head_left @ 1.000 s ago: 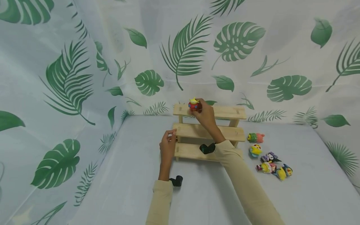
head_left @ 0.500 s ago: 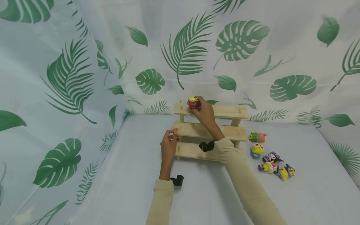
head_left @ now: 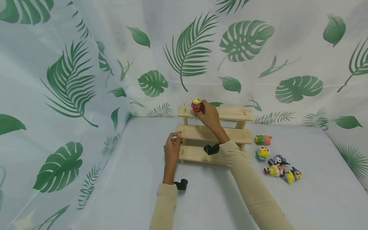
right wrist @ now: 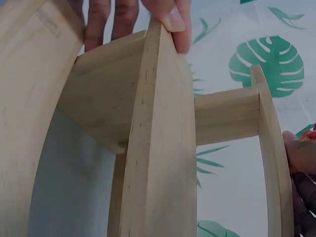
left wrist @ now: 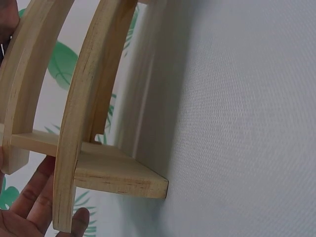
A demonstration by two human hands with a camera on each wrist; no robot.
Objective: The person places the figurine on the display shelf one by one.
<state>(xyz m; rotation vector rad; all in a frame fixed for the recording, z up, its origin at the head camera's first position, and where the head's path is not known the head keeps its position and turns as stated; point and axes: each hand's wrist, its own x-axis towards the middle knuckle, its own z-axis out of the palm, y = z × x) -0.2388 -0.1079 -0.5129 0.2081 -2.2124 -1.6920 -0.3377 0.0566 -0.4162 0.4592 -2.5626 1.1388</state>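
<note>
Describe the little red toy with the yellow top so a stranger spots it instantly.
Find the three-tiered pale wooden shelf. Near its top tier's left end, the person's right hand grips a small red toy figure with a pronged yellow top. Unlike the five multicoloured toy figures lying right of the shelf, it is held.

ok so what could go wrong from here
The red toy in the right grip is near the left end of the top shelf, so it might drop off that end if let go carelessly. The left grip pinches the left end of the middle shelf; a tug there could shift the stand and perhaps topple the toy.
</note>
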